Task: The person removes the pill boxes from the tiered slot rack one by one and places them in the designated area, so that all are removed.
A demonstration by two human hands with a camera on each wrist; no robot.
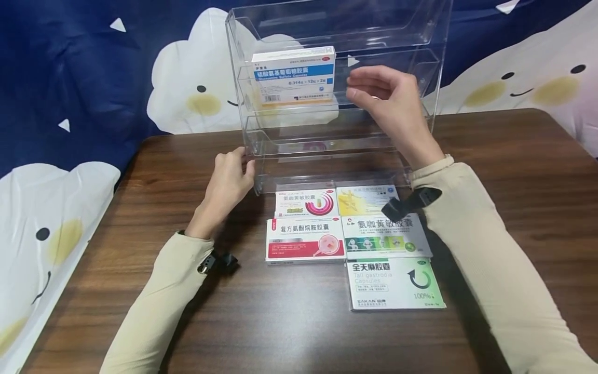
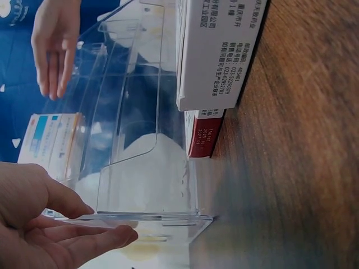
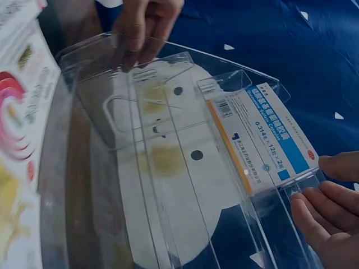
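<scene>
A clear plastic tiered rack (image 1: 322,149) stands at the back of the table. My left hand (image 1: 230,174) grips its left side panel near the bottom; in the left wrist view the thumb (image 2: 70,200) and fingers lie on opposite faces of the panel. One white and blue capsule box (image 1: 294,78) stands upright at the left of a middle tier. Just right of that box, my right hand (image 1: 390,96) is raised before the rack with relaxed, slightly bent fingers. It holds nothing, and a gap separates it from the box in the head view.
Several medicine boxes lie before the rack: a red and white box (image 1: 306,239), a green and white box (image 1: 394,284), a white box with green pictures (image 1: 385,241), a yellow and white box (image 1: 362,200) and a pink-ringed box (image 1: 303,202). A cloud-patterned cloth (image 1: 187,31) hangs behind.
</scene>
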